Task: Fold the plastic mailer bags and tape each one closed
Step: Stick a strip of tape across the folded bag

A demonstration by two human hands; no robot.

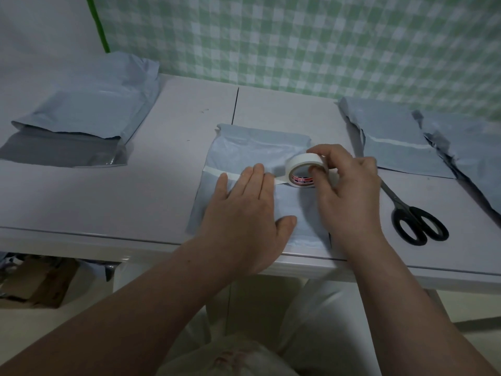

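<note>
Bare forearms reach from the near edge over a pale, glossy table (162, 202), where the left hand (249, 213) lies flat with straight fingers pressing a strip of white tape (217, 170) onto the folded grey-blue mailer bag (244, 150) at the table's middle. The right hand (349, 191) grips the tape roll (301, 169) just beside it, red print on the core too small to read. Black scissors (414, 218) lie to the right near more mailers (398, 142), a stack of mailers (86, 104) sits far left, and a green checked cloth (298, 36) hangs behind.
</note>
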